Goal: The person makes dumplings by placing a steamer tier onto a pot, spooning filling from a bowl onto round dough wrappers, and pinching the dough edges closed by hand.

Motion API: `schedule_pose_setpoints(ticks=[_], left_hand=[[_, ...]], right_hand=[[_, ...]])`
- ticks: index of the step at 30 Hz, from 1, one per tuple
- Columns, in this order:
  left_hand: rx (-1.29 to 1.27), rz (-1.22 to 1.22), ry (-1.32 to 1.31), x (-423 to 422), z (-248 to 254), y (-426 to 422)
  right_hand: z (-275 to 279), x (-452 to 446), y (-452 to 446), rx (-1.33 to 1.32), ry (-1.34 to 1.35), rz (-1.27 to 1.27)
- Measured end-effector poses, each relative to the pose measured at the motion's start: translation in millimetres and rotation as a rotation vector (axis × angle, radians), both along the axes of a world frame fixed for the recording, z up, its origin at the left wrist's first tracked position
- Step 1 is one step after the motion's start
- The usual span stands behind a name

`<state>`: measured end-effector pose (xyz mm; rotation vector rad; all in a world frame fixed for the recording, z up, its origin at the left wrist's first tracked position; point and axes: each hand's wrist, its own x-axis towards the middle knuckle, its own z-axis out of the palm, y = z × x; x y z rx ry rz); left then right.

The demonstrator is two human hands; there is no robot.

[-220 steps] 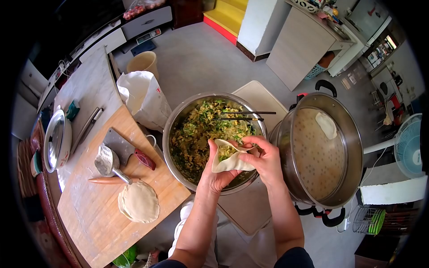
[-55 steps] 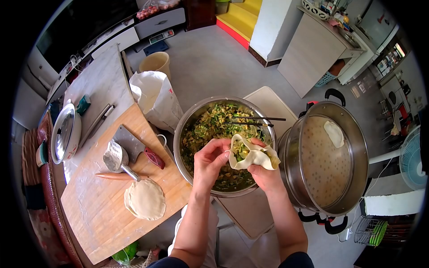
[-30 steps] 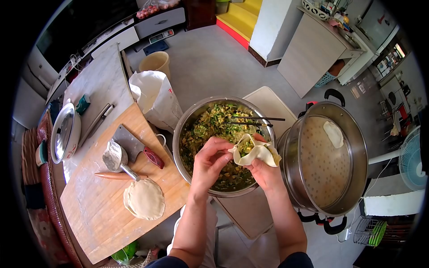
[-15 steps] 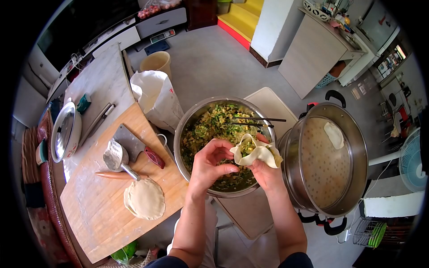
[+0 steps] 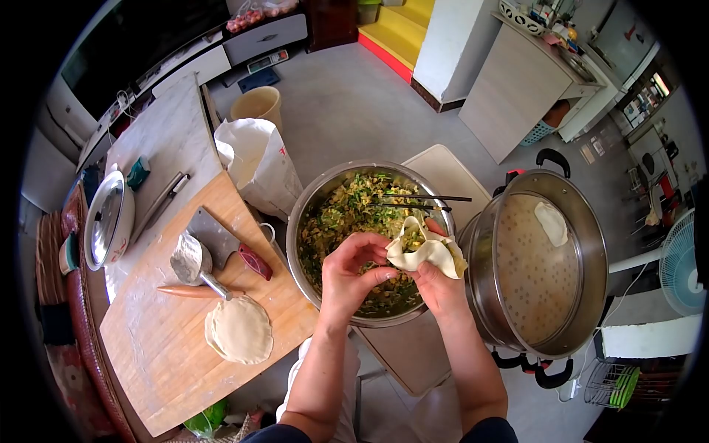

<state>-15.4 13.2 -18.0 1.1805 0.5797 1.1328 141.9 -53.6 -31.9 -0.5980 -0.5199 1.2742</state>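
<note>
A half-closed dumpling [image 5: 432, 258] with a pleated white wrapper shows green and yellow filling through its open top. My right hand [image 5: 442, 289] holds it from below and the right, thumb against the near side. At its left edge, my left hand [image 5: 353, 269] has its fingers curled, with the fingertips at the wrapper's rim. Both hands are above a steel bowl [image 5: 297, 269] of chopped vegetable filling [image 5: 347, 196]. A pair of dark chopsticks [image 5: 436, 198] rests across the bowl's right side.
Right of the bowl stands a steel steamer pot [image 5: 602, 273] with one dumpling [image 5: 551, 224] inside. On the wooden board [image 5: 155, 369] lie stacked dough wrappers [image 5: 238, 330], a flour scoop [image 5: 190, 258], a rolling pin [image 5: 177, 291] and a cleaver [image 5: 213, 230]. A white sack [image 5: 262, 166] stands behind.
My left hand has shifted slightly right and down along the wrapper's edge. The wrapper's rim looks a little more gathered. My right hand stays nearly in place.
</note>
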Motion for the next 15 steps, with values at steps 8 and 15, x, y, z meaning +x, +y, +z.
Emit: schedule_pose_setpoints(ticks=[8, 15], left_hand=[[0.121, 0.121, 0.112, 4.0, -2.6, -4.4], [0.083, 0.141, 0.138, 1.0, 0.6, -4.1]], right_hand=[[-6.7, 0.1, 0.1, -0.021, -0.020, -0.016], [-1.5, -1.9, 0.5, 0.007, -0.053, 0.005]])
